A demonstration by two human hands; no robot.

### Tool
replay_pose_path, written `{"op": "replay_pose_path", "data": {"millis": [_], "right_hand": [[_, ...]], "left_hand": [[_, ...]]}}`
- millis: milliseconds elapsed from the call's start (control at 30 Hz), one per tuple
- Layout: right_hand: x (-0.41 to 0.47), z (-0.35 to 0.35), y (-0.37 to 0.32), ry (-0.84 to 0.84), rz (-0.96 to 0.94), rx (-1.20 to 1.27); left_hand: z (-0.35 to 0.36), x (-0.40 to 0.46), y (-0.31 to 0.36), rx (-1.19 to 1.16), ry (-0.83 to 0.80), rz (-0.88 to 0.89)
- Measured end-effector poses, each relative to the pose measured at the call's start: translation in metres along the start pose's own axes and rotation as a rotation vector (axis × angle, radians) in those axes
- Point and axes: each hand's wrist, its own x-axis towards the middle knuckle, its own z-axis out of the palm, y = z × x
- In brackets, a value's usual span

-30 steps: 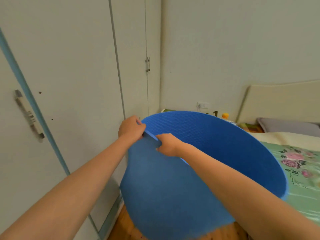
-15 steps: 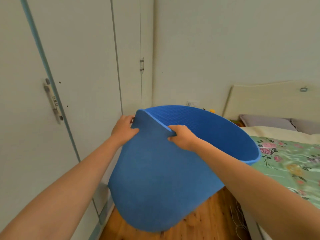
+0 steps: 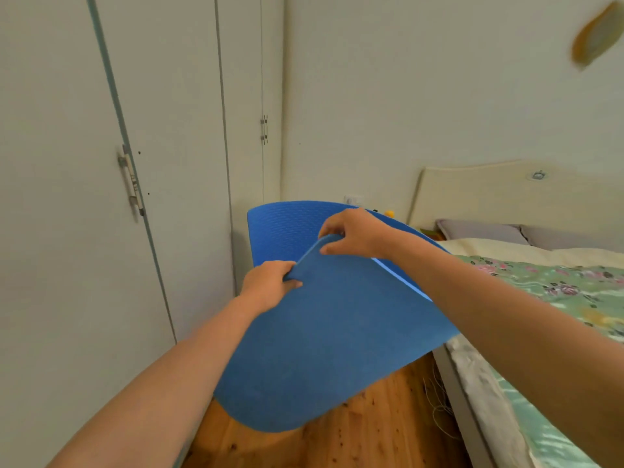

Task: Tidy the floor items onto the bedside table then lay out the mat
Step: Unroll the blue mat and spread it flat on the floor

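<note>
The mat (image 3: 324, 332) is pinched along its near edge by both hands, left (image 3: 270, 282) at 9 o'clock, right (image 3: 351, 236) at 1. Each grip should be slid outward to the corners, then the mat lowered flat onto the floor (image 3: 371, 430).

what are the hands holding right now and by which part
Both hold the blue mat, still curled, by its near end edge: the left hand grips that edge lower down, and the right hand pinches the upper corner.

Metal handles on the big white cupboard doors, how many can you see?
2. One long silver metal handle is on the near cupboard door at the left. A smaller metal handle is on the far door by the room corner. Others may be outside the view.
</note>
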Motion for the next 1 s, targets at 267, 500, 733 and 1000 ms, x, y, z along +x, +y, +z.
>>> {"op": "replay_pose_path", "data": {"millis": [267,500,733,1000], "right_hand": [[-0.019,0.033,-0.081,-0.264,0.239,-0.821],[-0.046,0.054,-0.100,-0.232,0.304,-0.896],[-0.085,0.063,-0.113,-0.178,0.322,-0.893],[-0.147,0.058,-0.094,-0.122,0.336,-0.878]], "left_hand": [[0.003,-0.041,0.009,-0.042,-0.051,0.105],[0.002,-0.076,0.000,-0.032,-0.069,0.192],[0.009,-0.100,-0.004,-0.014,-0.019,0.192],[0.043,-0.124,-0.012,0.079,-0.264,0.095]]}}
